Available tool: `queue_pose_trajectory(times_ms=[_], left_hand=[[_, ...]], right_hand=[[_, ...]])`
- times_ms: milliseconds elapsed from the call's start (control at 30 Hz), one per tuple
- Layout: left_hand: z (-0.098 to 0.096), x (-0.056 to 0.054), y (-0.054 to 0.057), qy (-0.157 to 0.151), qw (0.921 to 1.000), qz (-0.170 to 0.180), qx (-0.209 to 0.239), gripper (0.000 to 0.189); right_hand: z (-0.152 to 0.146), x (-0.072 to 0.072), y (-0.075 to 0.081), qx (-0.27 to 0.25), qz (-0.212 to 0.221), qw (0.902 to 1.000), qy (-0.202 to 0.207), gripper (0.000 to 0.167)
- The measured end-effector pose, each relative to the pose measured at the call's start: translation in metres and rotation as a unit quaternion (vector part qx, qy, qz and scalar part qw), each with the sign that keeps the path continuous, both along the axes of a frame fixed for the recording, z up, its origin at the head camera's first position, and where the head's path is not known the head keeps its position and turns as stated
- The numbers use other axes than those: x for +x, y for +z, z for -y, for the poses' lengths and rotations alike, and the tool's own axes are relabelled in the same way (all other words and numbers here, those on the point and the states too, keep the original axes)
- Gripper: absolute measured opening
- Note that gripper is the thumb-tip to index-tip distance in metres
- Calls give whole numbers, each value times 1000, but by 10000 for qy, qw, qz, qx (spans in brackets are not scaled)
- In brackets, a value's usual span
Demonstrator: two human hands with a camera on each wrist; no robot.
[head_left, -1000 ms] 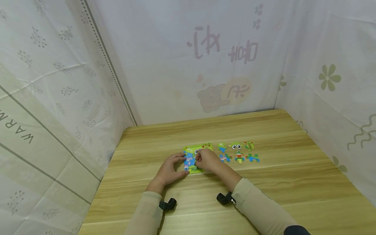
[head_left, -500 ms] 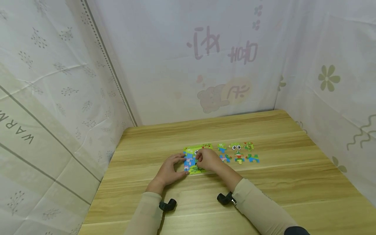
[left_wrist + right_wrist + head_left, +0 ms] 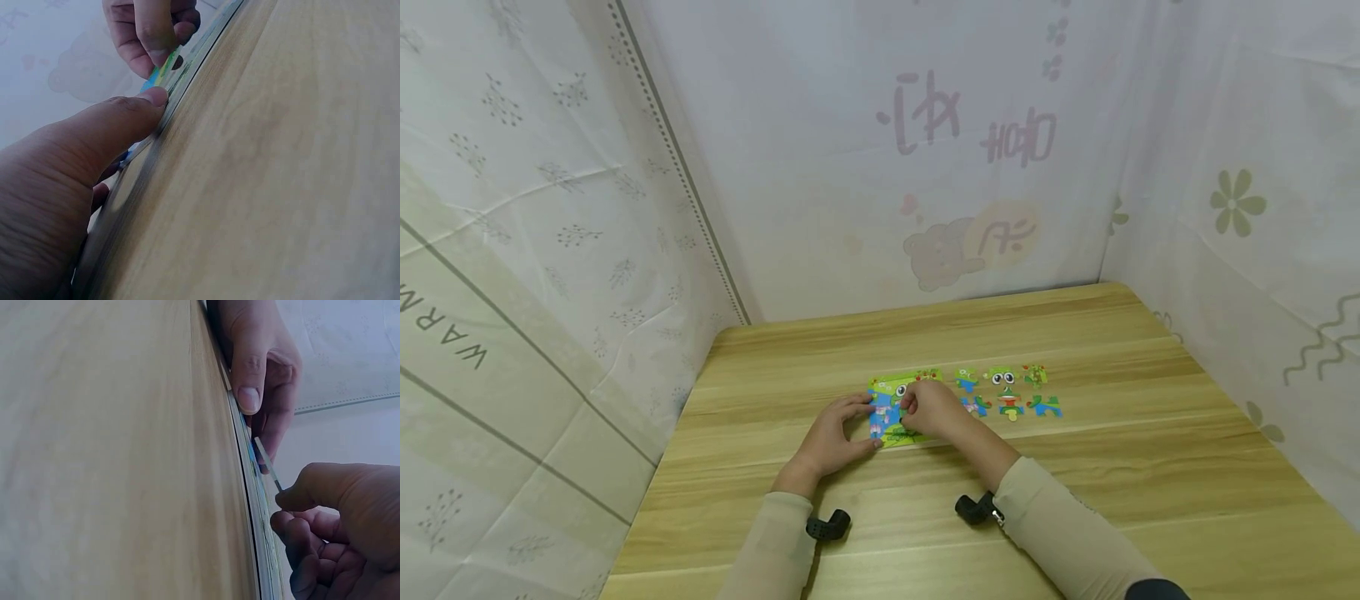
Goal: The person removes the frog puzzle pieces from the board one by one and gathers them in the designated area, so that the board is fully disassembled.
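A colourful jigsaw puzzle board (image 3: pixel 883 386) with a cartoon frog's eye, blue water and green borders lies flat on the table. My left hand (image 3: pixel 831 433) rests at its left side, thumb extended on the near edge and fingers along the left edge. Over the board, my right hand (image 3: pixel 934 410) pinches a puzzle piece (image 3: pixel 269 464) between thumb and forefinger. In the right wrist view that piece stands tilted, one end raised off the board surface. Part of the board is hidden under the right hand.
Several loose puzzle pieces lie in two rows right of the board, among them an eyes piece (image 3: pixel 1002 377), a mouth piece (image 3: pixel 1011 406) and a blue-green piece (image 3: pixel 1045 406). The wooden table (image 3: pixel 880 525) meets a patterned curtain (image 3: pixel 820 167) behind.
Both hands stay almost in place. The piece in my right hand has shifted slightly at the fingertips, and the whole head view has moved down a few pixels.
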State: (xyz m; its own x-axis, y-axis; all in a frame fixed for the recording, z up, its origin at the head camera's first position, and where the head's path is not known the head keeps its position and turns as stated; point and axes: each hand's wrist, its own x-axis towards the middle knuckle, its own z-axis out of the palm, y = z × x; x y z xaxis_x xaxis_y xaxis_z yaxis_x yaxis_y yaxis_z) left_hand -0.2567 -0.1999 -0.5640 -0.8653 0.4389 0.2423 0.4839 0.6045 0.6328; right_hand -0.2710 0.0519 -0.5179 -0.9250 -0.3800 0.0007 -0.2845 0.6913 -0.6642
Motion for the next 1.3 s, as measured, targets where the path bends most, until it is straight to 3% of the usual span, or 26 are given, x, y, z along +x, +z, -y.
queue_pose_trajectory(times_ms=[333, 733, 1300], left_hand=[[0, 0, 0, -2, 10000, 22, 36, 61], [0, 0, 1, -8, 10000, 44, -14, 62], [1, 0, -2, 9, 10000, -75, -49, 62]], right_hand=[[-9, -2, 3, 5, -145, 9998, 96, 10], [-29, 0, 5, -496, -27, 9985, 219, 9], [-65, 9, 10, -429, 39, 9990, 98, 8]])
